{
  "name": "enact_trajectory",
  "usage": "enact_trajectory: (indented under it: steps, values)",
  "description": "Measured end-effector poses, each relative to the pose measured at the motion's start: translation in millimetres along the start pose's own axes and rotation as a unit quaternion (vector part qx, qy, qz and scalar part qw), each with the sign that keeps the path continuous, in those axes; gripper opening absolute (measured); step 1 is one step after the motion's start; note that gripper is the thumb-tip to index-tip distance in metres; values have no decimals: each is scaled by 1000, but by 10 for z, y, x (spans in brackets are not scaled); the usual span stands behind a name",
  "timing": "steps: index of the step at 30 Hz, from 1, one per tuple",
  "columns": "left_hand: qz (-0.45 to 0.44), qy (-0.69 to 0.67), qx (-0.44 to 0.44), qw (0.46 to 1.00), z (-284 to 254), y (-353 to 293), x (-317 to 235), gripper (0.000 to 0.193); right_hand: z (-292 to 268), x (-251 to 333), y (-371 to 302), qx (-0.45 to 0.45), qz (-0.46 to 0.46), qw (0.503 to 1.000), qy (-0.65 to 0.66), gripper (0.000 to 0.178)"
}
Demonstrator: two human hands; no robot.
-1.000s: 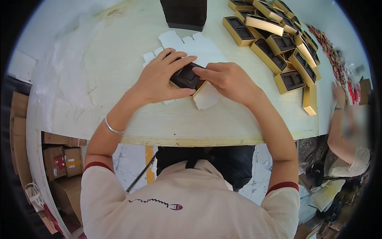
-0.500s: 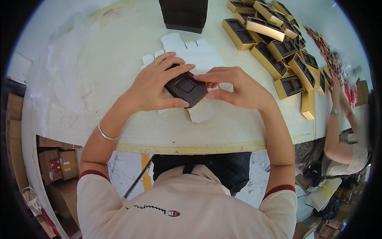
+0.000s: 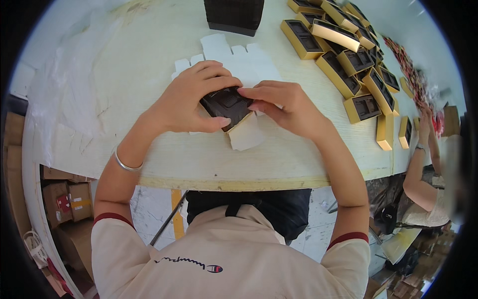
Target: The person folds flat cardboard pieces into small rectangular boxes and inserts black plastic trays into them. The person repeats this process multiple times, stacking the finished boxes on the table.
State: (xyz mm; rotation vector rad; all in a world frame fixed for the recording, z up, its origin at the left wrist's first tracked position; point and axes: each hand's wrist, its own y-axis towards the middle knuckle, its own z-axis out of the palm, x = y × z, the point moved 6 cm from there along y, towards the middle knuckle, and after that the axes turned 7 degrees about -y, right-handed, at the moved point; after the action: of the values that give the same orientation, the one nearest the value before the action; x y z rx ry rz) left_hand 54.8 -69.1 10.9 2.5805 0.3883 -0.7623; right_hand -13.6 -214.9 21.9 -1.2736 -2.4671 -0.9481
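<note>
A black moulded insert tray (image 3: 230,103) with a rectangular recess lies between my two hands, tilted over a white card blank (image 3: 249,135). Along its lower right side a thin gold edge shows. My left hand (image 3: 191,99) grips the tray from the left, fingers over its far edge and thumb on its near corner. At the tray's right edge, my right hand (image 3: 284,102) pinches with thumb and forefinger. The far part of the blank, with cut tabs, spreads out beyond my hands.
Gold boxes with black inserts (image 3: 341,74) are heaped at the far right. A stack of black trays (image 3: 234,17) stands at the back. Clear plastic film (image 3: 69,94) lies on the left. Another person's arm (image 3: 418,164) reaches over the table at the right.
The tray has dropped lower and nearer the blank, turning slightly, with both hands following it leftward. At the right, the other person's hand has drawn back from a gold box that now stands apart.
</note>
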Motion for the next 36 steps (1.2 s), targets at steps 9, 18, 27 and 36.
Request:
enact_trajectory:
  steps: [9, 18, 27, 36]
  values:
    - [28, -22, 13, 999, -40, 13, 12, 59, 100, 12, -10, -26, 7, 1000, 6, 32]
    - [27, 106, 28, 994, 19, -55, 51, 66, 110, 33, -6, 8, -34, 996, -88, 27]
    - [-90, 132, -38, 986, 92, -127, -33, 43, 197, -10, 23, -37, 97, 988, 119, 42]
    - [-111, -30, -145, 983, -292, -149, 289, 31, 316, 166, 25, 30, 5, 973, -228, 72]
